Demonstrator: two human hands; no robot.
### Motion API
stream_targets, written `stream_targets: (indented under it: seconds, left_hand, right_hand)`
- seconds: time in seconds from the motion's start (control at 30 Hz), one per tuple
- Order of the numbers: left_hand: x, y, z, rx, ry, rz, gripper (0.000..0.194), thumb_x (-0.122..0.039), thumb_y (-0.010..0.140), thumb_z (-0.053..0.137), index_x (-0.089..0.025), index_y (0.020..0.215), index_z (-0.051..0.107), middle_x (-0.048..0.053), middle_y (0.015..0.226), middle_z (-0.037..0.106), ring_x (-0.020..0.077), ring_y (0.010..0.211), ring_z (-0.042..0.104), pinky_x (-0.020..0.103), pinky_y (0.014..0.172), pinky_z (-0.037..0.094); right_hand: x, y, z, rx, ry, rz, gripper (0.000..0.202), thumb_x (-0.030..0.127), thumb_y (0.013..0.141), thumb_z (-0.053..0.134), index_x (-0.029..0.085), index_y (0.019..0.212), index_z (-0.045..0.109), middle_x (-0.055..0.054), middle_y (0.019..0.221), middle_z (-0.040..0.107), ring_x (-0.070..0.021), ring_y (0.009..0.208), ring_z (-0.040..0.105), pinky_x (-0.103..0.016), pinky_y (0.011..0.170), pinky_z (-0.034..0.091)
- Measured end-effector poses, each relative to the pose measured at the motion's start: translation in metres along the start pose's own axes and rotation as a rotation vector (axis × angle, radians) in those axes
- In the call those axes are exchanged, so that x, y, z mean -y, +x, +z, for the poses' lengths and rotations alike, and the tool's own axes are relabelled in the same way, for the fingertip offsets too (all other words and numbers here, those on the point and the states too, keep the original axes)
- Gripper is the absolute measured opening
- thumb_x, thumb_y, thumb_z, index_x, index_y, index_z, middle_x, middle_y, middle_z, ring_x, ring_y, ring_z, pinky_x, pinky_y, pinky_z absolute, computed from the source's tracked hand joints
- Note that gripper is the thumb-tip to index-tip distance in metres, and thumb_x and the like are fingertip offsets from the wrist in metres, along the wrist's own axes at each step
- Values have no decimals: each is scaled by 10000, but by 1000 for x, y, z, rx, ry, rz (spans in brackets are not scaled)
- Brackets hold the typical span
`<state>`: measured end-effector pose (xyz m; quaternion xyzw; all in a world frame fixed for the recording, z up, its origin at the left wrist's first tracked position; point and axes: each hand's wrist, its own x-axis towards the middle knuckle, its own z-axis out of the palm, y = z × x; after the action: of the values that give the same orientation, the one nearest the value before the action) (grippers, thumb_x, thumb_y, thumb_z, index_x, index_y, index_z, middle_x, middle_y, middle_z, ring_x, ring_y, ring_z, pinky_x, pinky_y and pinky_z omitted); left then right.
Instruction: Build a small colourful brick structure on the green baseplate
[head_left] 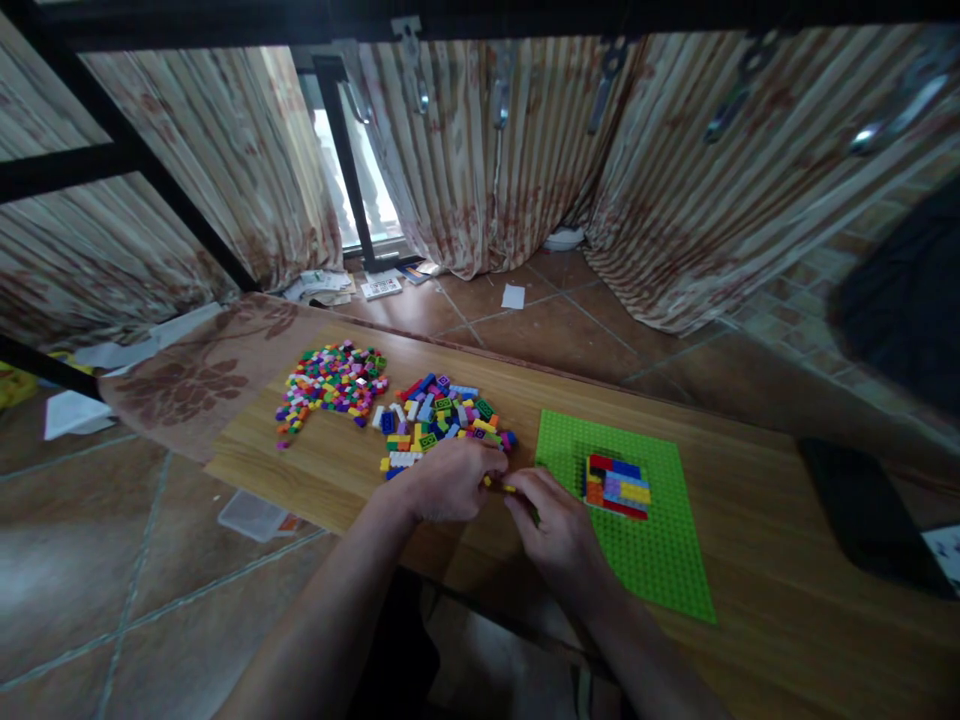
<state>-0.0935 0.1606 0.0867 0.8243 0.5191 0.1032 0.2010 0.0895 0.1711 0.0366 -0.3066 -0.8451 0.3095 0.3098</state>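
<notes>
My left hand [457, 482] is closed in a pinch at the front edge of the pile of larger toy bricks [442, 410], with a bit of yellow brick [487, 481] at its fingertips. Just to its right, my right hand [556, 525] pinches a small yellow brick [510, 488] between thumb and fingers. Whether these yellow bits are joined, I cannot tell. To the right lies a green baseplate [660, 560], partly behind my right hand. On it stands a low block of red, blue, yellow, orange and purple bricks [619, 488].
A heap of tiny colourful bricks [337, 385] lies at the left on the wooden table [270, 470]. A black flat object [862, 510] rests at the right end. Below the table's front left edge, a clear plastic container [255, 515] sits on the tiled floor.
</notes>
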Motion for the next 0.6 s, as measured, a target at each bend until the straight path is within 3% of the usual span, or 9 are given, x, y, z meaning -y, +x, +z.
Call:
stream_targets:
  seconds: [0.2,0.27,0.43,0.5,0.6]
  left_hand:
    - [9,-1,-1,-80,-132,0,292,-24,647,486,-182,847,627,16,849,662,148,793,601,226,711,440]
    - [15,-3,-5,-154,-173,-54,298,-43,685,487,-186,893,646,10,862,675,134,769,603,220,707,445]
    - [42,-8,-17,-507,-48,-522,240,-315,805,546,-169,951,669,46,847,693,161,689,609,252,630,446]
    - [50,-9,-18,-518,67,-652,297,-405,781,587,-169,935,681,67,857,699,196,726,628,276,652,454]
    - [56,-8,-15,-460,176,-736,307,-433,762,607,-180,909,700,82,881,708,228,789,645,296,705,463]
  right_hand:
    - [0,-1,1,-31,26,-7,277,79,873,460,202,1110,537,-74,1016,602,-187,938,591,-319,813,503]
    - [-1,-1,1,-54,8,-15,260,92,881,459,203,1099,546,-75,1024,605,-188,944,593,-324,823,508]
    - [5,-5,-2,-89,-27,-70,204,138,914,452,201,1054,587,-71,1014,632,-172,942,612,-302,833,515]
    - [10,-7,-4,-86,-32,-87,199,144,923,445,202,1035,599,-65,994,643,-163,927,621,-290,825,518]
    - [15,-10,-5,-71,-45,-97,211,135,930,429,201,1014,611,-62,971,652,-157,912,629,-281,808,525]
